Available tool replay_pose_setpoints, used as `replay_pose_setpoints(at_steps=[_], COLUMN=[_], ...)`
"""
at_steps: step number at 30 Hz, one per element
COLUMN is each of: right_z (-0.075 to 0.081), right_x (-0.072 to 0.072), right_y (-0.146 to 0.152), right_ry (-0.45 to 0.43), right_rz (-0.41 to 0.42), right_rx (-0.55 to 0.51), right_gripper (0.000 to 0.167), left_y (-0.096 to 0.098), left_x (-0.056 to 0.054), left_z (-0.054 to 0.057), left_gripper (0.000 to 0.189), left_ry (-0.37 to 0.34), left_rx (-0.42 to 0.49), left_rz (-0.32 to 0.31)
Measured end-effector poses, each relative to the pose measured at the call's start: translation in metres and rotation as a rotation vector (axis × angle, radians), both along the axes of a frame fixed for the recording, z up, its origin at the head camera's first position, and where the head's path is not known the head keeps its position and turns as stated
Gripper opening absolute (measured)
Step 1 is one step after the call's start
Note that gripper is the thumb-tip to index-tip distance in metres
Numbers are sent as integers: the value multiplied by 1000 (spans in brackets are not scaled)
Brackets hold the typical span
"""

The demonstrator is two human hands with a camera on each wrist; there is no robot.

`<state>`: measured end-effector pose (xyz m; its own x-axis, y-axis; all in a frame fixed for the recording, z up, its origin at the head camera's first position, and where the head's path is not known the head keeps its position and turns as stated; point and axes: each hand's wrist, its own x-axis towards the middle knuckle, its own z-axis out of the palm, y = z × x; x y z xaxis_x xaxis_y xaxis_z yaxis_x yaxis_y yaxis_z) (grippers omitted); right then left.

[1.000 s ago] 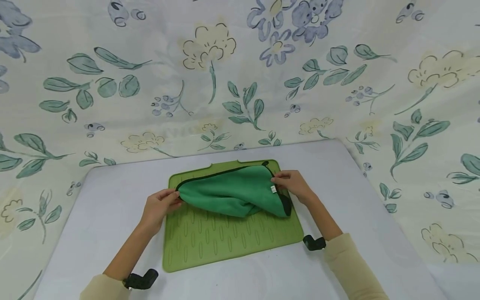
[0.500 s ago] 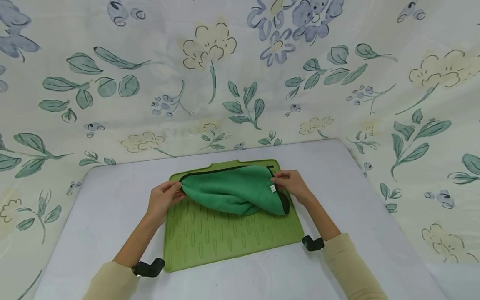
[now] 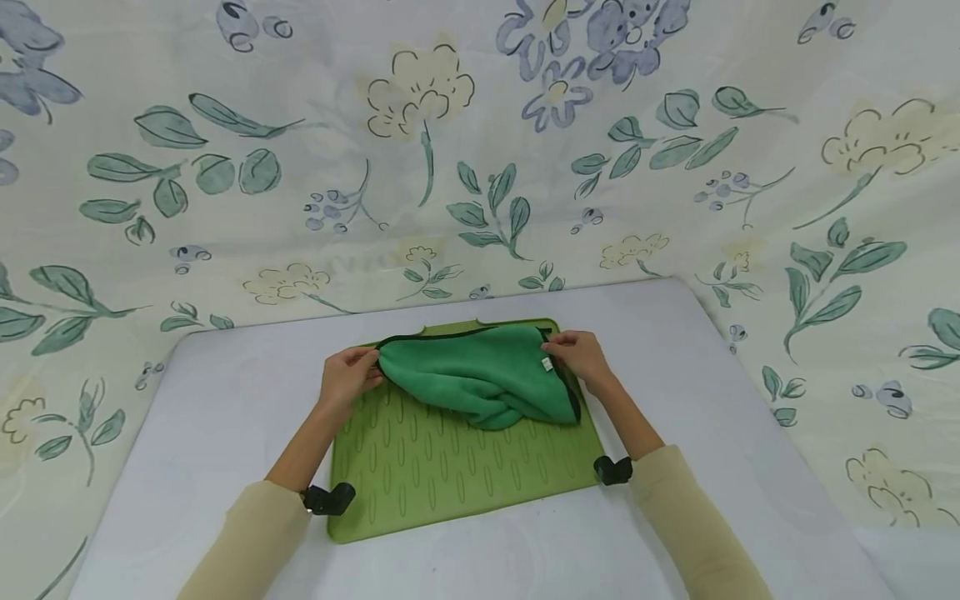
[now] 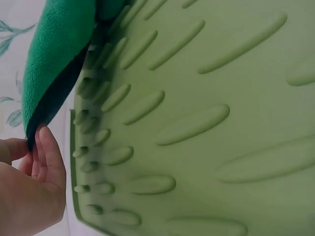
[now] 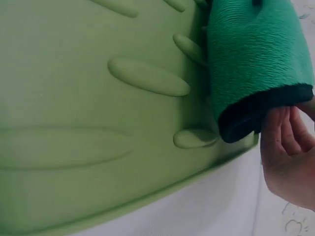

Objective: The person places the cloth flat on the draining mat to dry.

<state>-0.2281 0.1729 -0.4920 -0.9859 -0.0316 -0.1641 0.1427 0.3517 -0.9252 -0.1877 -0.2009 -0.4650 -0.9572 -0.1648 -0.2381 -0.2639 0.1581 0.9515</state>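
Note:
A green cloth [image 3: 465, 367] with a black edge band and a small white tag hangs between both hands, over the far half of a green ridged mat [image 3: 420, 483]. My left hand [image 3: 347, 379] pinches its left corner between thumb and fingers; the left wrist view shows this hand [image 4: 37, 182] gripping the dark edge of the cloth [image 4: 59, 54]. At the other end my right hand [image 3: 581, 358] pinches the edge near the tag. In the right wrist view the fingers of that hand [image 5: 290, 152] lie under the black band of the folded cloth [image 5: 256, 59]. Its lower middle sags in bunched folds.
The mat lies on a white table [image 3: 232, 400], its raised ridges [image 4: 192, 123] facing up. Behind the table hangs a floral curtain [image 3: 330, 150]. A small black device [image 3: 330, 498] is strapped to the left wrist, another black device [image 3: 613, 471] to the right.
My left hand has moved right and away from me with its corner of the cloth, bringing the two ends closer. The right hand has shifted slightly farther away. The cloth's middle bunches more.

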Motion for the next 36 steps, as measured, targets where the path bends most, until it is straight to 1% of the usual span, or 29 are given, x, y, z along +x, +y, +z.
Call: replay_pose_setpoints(at_steps=[5, 10, 14, 17, 21, 24, 29, 33, 36], right_z=[-5, -10, -13, -12, -10, -10, -11, -9, -6], right_x=[-3, -3, -3, -1, -1, 0, 1, 6, 11], right_y=[-2, -6, -9, -11, -13, -13, -9, -5, -1], right_ry=[-15, 0, 60, 114, 137, 134, 118, 90, 84], right_rz=[-10, -4, 0, 10, 12, 4, 18, 39, 40], right_rx=[112, 248, 313, 332, 369, 386, 390, 381, 377], right_gripper=[25, 23, 20, 22, 25, 23, 30, 35, 34], left_y=[1, 0, -1, -1, 0, 1, 2, 1, 0], left_x=[-5, -8, -9, -10, -10, -9, -6, -2, 2], left_z=[-10, -20, -26, -30, -31, -30, -25, -23, -22], left_gripper=[40, 37, 35, 34, 34, 34, 35, 35, 35], left_ry=[-15, -19, -16, -12, -9, -8, -4, -4, -5], left_rx=[-60, -130, -176, -195, -197, -199, -200, -191, -186], left_rz=[8, 9, 7, 7, 14, 17, 12, 15, 10])
